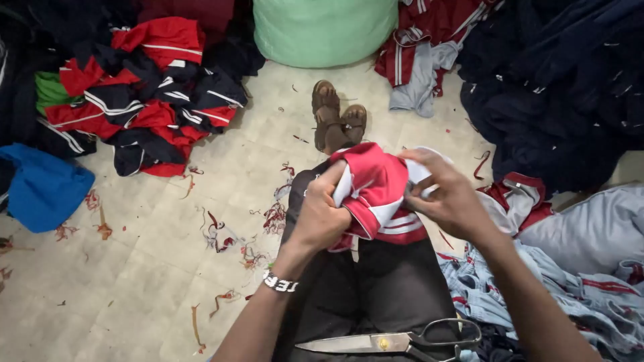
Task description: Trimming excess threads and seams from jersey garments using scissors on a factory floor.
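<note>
Red-and-white garment (376,194) is bunched over the seated person's lap, gripped from both sides: left hand (320,216) clenched on its left edge, right hand (448,198) pinching the white lining at its top right. Large scissors (396,342) lie across the dark trousers, nearer the camera. A pale green sack (322,30) stands on the floor beyond the sandalled feet (337,117).

a heap of red and navy garments (144,94) is piled at the far left, with a blue cloth (43,188) beside it. a green sack (322,30) is set at the far middle. dark navy clothing (557,87) is heaped far right. large scissors (396,342) are laid on the near lap. thread scraps (221,234) are scattered on the tiled floor (134,281).
</note>
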